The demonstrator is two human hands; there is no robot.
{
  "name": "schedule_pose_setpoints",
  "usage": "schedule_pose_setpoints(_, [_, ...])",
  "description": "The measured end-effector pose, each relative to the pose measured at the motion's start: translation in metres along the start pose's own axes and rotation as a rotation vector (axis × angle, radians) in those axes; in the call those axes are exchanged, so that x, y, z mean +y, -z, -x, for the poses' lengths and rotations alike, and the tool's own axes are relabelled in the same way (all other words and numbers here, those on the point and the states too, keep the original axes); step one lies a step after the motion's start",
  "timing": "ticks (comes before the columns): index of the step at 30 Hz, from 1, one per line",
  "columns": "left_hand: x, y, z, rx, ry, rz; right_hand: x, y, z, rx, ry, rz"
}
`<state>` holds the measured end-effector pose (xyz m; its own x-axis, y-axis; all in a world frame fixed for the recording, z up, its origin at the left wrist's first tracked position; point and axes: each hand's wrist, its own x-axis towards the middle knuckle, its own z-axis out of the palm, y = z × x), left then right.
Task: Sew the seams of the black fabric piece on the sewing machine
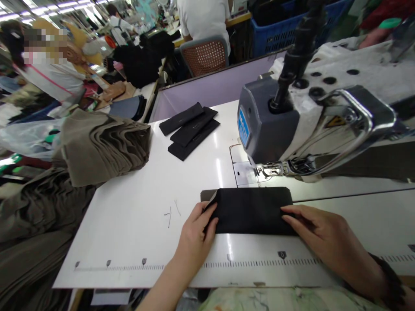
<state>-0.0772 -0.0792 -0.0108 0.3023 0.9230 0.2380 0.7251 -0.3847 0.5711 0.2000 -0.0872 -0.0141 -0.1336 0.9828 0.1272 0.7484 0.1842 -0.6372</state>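
A black rectangular fabric piece lies flat on the white sewing table, just in front of the sewing machine. My left hand pinches the piece's left edge, where a grey underlayer peeks out at the corner. My right hand rests on the piece's right edge, fingers stretched flat and pressing it down. The presser foot stands just behind the fabric, apart from it.
Three black fabric strips lie at the back of the table. A stack of taupe fabric sits at the left edge. Loose threads lie left of my hand. A ruler strip runs along the front edge. Other people work behind.
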Motion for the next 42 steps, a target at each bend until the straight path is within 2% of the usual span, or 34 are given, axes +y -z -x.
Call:
schedule_pose_setpoints(26, [-0.002, 0.0018, -0.0022, -0.006, -0.02, -0.068, -0.0045, 0.002, -0.0027, -0.01, -0.013, -0.028])
schedule_pose_setpoints(42, [-0.0029, -0.0003, 0.0008, 0.038, -0.033, -0.124, -0.0054, 0.0028, -0.0026, 0.008, -0.024, -0.051])
